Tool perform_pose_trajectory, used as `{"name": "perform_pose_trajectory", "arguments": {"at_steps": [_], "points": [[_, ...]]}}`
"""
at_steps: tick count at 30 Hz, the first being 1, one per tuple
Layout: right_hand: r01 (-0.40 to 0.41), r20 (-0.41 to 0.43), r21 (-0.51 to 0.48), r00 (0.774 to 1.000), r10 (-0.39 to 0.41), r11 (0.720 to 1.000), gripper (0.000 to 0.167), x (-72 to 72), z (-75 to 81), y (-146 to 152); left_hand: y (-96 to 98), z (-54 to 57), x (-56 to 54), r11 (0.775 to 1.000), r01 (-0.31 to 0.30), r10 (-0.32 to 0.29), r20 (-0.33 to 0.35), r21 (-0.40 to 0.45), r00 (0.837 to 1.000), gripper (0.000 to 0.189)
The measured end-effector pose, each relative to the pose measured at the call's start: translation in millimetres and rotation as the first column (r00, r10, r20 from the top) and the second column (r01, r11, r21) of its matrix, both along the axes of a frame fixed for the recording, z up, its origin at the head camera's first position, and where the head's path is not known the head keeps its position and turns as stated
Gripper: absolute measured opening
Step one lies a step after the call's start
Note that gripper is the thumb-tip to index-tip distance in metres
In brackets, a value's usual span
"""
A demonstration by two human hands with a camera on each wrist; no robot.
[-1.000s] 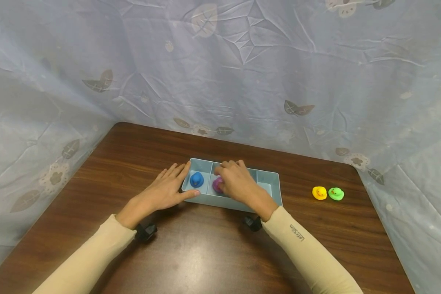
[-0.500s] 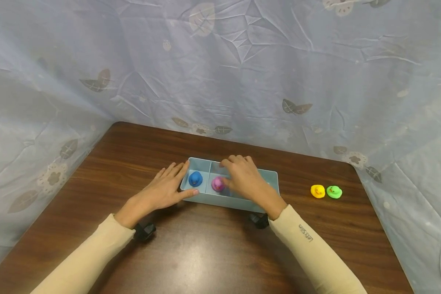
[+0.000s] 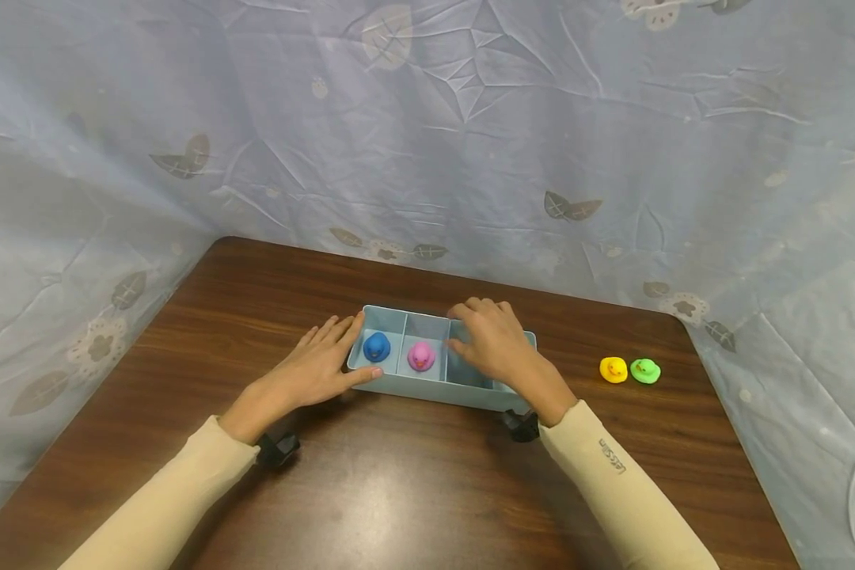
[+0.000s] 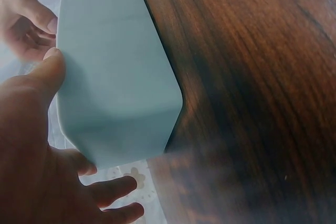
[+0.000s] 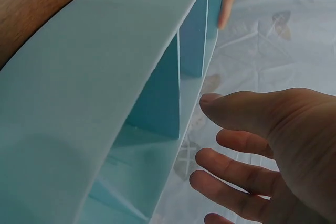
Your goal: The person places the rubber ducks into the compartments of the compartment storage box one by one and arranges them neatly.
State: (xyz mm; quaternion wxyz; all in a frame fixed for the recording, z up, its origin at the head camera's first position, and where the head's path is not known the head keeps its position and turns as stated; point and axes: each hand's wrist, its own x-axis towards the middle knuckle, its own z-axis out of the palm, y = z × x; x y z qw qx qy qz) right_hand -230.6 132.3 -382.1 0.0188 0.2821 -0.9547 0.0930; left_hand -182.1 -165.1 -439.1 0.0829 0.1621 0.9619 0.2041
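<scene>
A pale blue divided box [image 3: 427, 388] stands on the table, several compartments in a row. In its leftmost compartment sits a blue rubber duck [image 3: 376, 347], and a pink rubber duck [image 3: 421, 356] occupies the one beside it. My left hand [image 3: 313, 368] rests against the box's left end with fingers extended and thumb on the front rim; the left wrist view shows the thumb [image 4: 50, 72] touching that rim. Over the compartments right of the pink duck hovers my right hand [image 3: 499, 344], holding nothing. Its fingers are loosely spread in the right wrist view, apart from the box [image 5: 94, 66].
To the right of the box, a yellow rubber duck [image 3: 613, 370] and a green rubber duck [image 3: 644, 370] sit side by side on the brown wooden table [image 3: 399, 491]. A patterned grey curtain [image 3: 292, 119] hangs behind the table and along both sides.
My right hand has let go of the pink duck, leaving it in its compartment, and has moved right over the box. The left hand has stayed at the box's left end.
</scene>
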Motion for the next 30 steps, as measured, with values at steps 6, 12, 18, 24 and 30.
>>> {"name": "perform_pose_trajectory", "arguments": {"at_steps": [6,12,18,24,30], "points": [[0.024,-0.008,0.007,1.000,-0.024,1.000,0.046,0.1,-0.1,11,0.6,0.9,0.1,1.000,-0.002,0.002,-0.010,-0.001,1.000,0.103],[0.052,-0.018,-0.003,0.998,-0.052,0.999,0.044,1.9,-0.5,26,1.8,-0.2,1.1,1.000,0.000,0.000,-0.010,0.008,1.000,0.103],[0.059,-0.024,-0.033,0.998,-0.060,0.998,0.041,1.4,-1.6,37,1.1,-1.8,0.8,1.000,-0.003,0.003,-0.009,0.004,1.000,0.106],[0.082,-0.023,-0.050,0.996,-0.084,0.995,0.041,2.0,-2.4,46,1.4,-1.3,0.8,1.000,0.005,-0.004,-0.005,0.007,1.000,0.108],[0.112,-0.005,-0.061,0.994,-0.112,0.992,0.042,2.2,-3.1,57,1.7,-1.4,1.1,1.000,0.002,-0.002,-0.001,0.007,1.000,0.108]]}}
